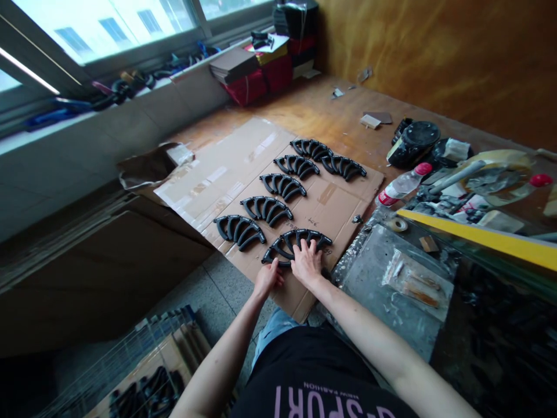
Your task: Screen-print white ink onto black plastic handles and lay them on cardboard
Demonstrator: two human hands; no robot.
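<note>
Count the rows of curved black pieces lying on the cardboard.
7: the near row at the left hand and right hand; five more rows stepping away from its left; a last row right of the farthest ones. None seems hidden.

7 black fan-shaped rows [343, 165], 2 hands [307, 266].

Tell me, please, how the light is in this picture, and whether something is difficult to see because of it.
Head view, top left: the window is glaringly pale; head view, lower right: deep shadow merges the dark pieces; head view, middle: the left hand, right hand and black curved parts beside them are readable, though fine surface detail is hard to see.
</note>
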